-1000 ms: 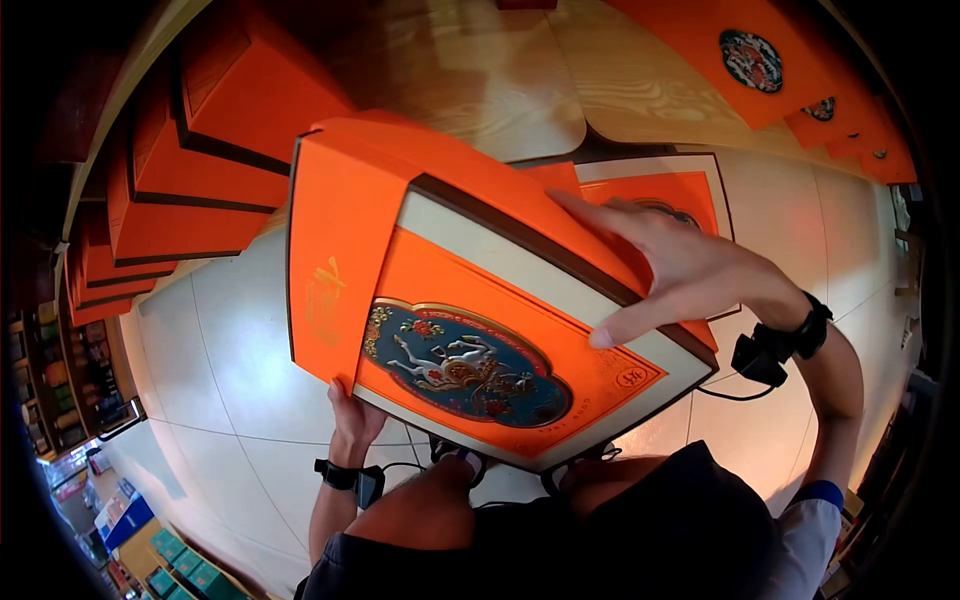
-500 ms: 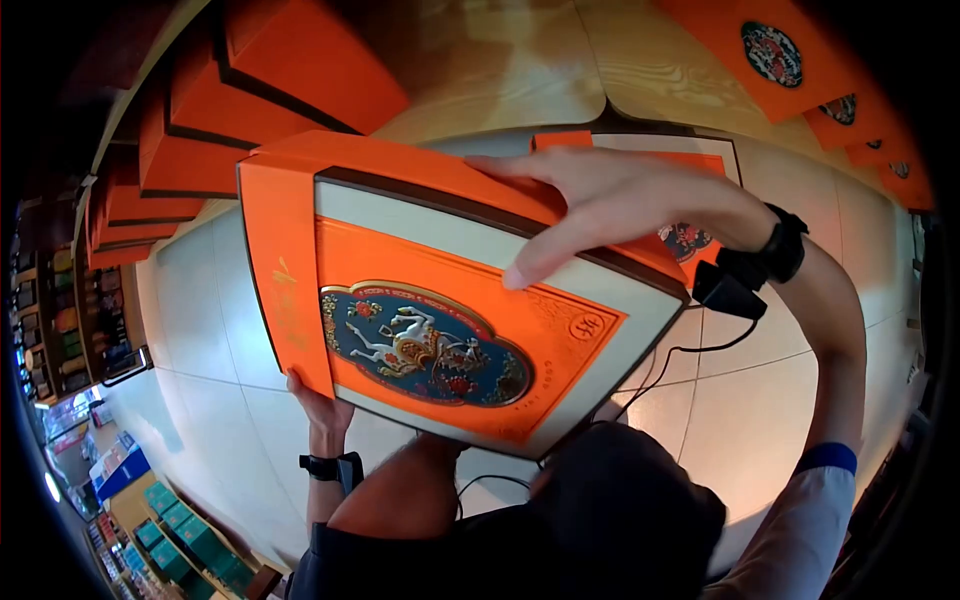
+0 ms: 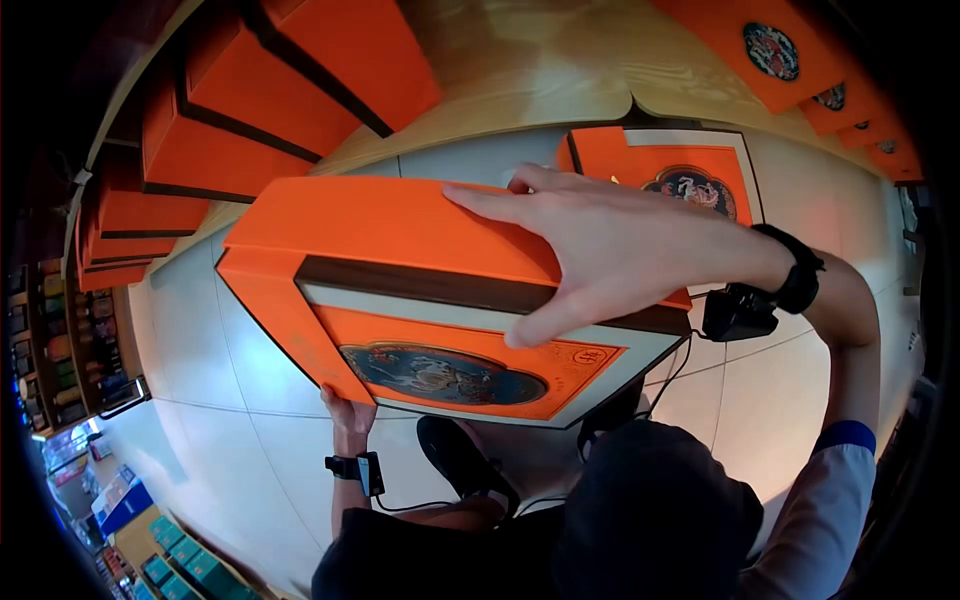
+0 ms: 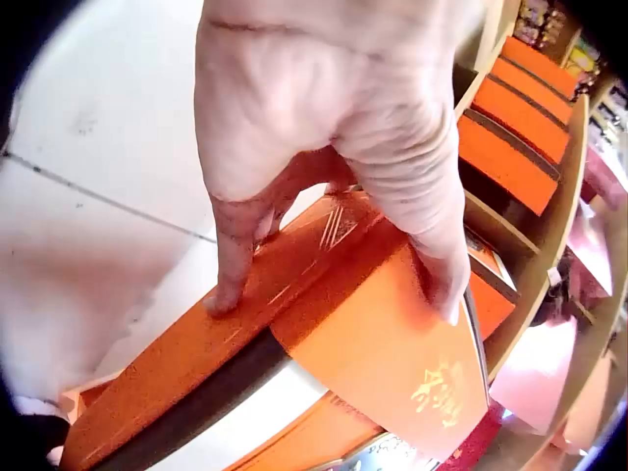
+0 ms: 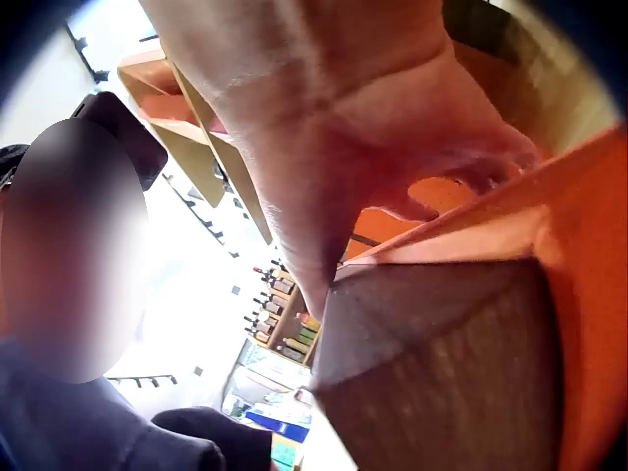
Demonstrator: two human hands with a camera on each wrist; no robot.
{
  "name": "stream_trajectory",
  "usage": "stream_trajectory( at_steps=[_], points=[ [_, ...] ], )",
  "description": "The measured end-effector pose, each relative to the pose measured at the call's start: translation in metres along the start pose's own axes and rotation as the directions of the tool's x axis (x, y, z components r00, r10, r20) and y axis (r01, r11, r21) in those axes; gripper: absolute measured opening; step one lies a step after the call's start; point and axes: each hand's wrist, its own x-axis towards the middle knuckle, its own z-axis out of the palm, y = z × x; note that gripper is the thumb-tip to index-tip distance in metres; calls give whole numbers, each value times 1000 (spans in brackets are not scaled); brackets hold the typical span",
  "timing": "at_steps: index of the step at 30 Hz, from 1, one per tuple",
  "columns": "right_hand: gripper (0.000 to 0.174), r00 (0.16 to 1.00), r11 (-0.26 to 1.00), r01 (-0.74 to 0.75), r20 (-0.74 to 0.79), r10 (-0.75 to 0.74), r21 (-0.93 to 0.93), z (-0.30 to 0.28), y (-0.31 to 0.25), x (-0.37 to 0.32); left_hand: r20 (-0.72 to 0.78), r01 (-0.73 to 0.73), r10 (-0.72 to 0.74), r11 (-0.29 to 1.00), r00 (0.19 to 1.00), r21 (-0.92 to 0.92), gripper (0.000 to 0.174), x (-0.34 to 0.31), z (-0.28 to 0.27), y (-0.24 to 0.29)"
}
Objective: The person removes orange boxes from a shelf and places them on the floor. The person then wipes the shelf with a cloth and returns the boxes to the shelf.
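Observation:
A large orange gift box [image 3: 400, 225] with a cream border, brown edge and blue horse emblem is held tilted above the floor. The left hand [image 3: 350, 415] grips its lower left corner; in the left wrist view the thumb and fingers of the left hand [image 4: 334, 128] straddle the box's end [image 4: 383, 334]. Across the upper right part lies the right hand [image 3: 610, 240], thumb on the front face and fingers spread over the orange side. In the right wrist view the right hand [image 5: 343, 128] clasps the box beside its brown corner [image 5: 432, 363].
A second orange box [image 3: 640, 165] stands on the floor behind the right hand. Orange boxes [image 3: 260, 90] line the wooden shelf at the upper left, and more orange packages [image 3: 770, 50] are at the upper right. The person's shoe [image 3: 460, 455] is below the held box.
The held box has tipped so that its orange side shows more and its emblem face less. It first shifted left, then lower. Both hands kept their hold.

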Motion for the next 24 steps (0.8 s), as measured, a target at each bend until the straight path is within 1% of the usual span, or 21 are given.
stream_trajectory(
  at_steps=[1,3,4,5,7,8,9,11,12,13,14,15,16,17,18,19,21,23,24],
  points=[
    [111,1000,1000,-13,-1,13,-10,5,1,7,11,4,-4,1000,1000,-11,89,12,-13,-4],
    [110,999,997,-5,-53,1,-72,17,-14,11,59,11,-12,1000,998,17,92,17,-33,-7],
    [110,996,994,-87,-31,85,-63,19,-27,12,55,21,-21,1000,998,6,96,19,-41,-8],
    [110,995,992,-103,-22,102,-72,23,-34,13,59,31,-30,999,998,-12,96,22,-49,-10],
    [111,990,990,-122,-74,116,-78,29,-45,9,33,91,-91,996,995,12,95,20,-52,-11],
    [112,988,988,-123,-103,113,-98,36,-45,9,106,72,-73,997,992,8,92,23,-56,-14],
    [112,987,984,-138,-99,127,-114,35,-54,10,117,76,-74,997,990,-12,92,26,-58,-16],
    [113,966,966,-256,-37,255,-25,40,-78,6,87,89,-87,996,992,-18,87,22,-62,-22],
    [112,958,957,-287,-41,285,-34,42,-87,4,93,97,-93,995,991,-32,87,22,-60,-26],
    [112,954,953,-299,-44,298,-40,44,-91,1,56,89,-86,995,995,-48,83,25,-58,-29],
    [112,947,949,-316,-57,315,-6,47,-93,-2,18,77,-76,995,997,-60,79,28,-55,-31],
    [111,943,946,-323,-77,324,19,52,-92,-4,32,67,-65,996,997,-67,79,35,-49,-32],
    [111,939,945,-325,-117,325,16,54,-92,-8,17,95,-94,994,995,-51,76,37,-38,-29],
    [111,941,947,-322,-105,321,8,58,-90,-10,-8,125,-126,991,992,-36,73,31,-27,-27],
    [110,937,947,-319,-138,321,42,61,-87,-13,-9,122,-122,992,992,-39,73,31,-13,-23],
    [109,931,947,-311,-179,319,76,63,-82,-16,3,108,-108,994,994,-26,70,34,3,-19],
    [110,921,943,-313,-204,331,116,69,-72,-25,27,101,-101,995,994,19,67,44,19,-13],
    [110,919,940,-305,-214,332,149,75,-62,-32,-40,99,-96,993,995,70,64,48,23,-15],
    [112,914,931,-308,-211,347,198,78,-57,-36,-54,101,-95,988,994,113,64,48,31,-13]
  ],
)
